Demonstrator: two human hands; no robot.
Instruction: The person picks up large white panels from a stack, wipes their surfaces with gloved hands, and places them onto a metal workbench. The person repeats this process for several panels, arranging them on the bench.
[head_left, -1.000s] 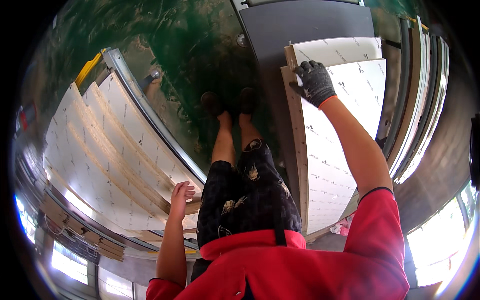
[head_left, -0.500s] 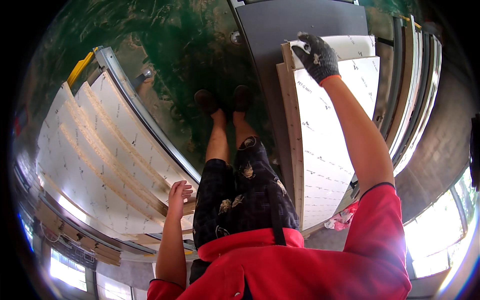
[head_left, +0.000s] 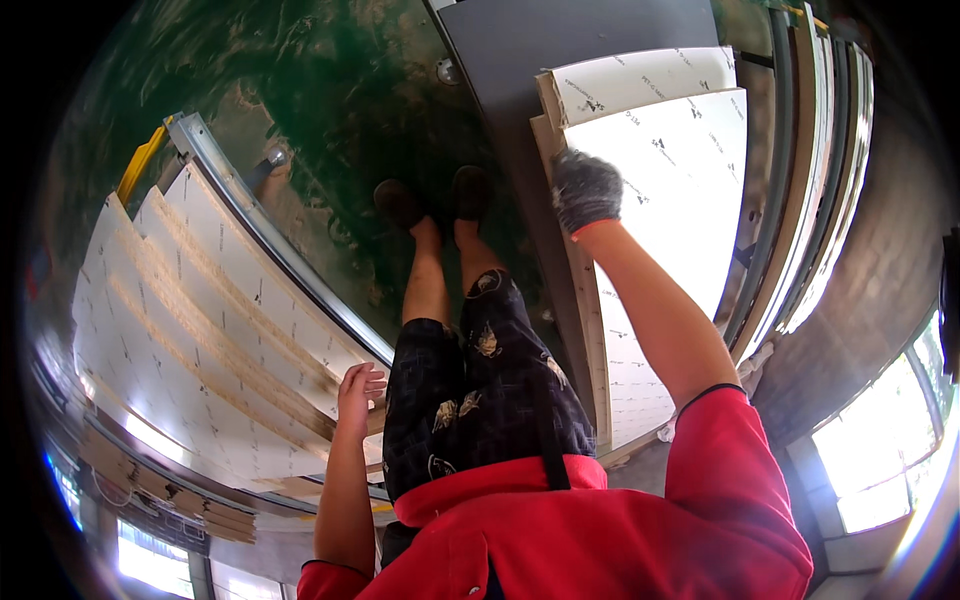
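My right hand (head_left: 586,190), in a dark grey knit glove with an orange cuff, is closed at the left edge of a white printed panel (head_left: 660,240). Motion smears its fingers, and whatever they hold cannot be made out. That panel lies on another white panel (head_left: 650,78), whose far end sticks out beyond it. A dark grey board (head_left: 590,28) lies beneath them. My bare left hand (head_left: 360,388) hangs near my hip with its fingers loosely bent, holding nothing, beside a stack of white boards (head_left: 215,330) with raw chipboard edges.
A metal rail (head_left: 255,200) with a yellow end piece (head_left: 143,165) runs along the left stack. More panels (head_left: 815,190) stand on the right. Between the stacks, my shoes (head_left: 400,203) are on a green, scuffed floor (head_left: 300,60).
My right hand has come back toward me along the panel's left edge, and its fingers have curled in. The view has shifted slightly. My left hand has barely moved.
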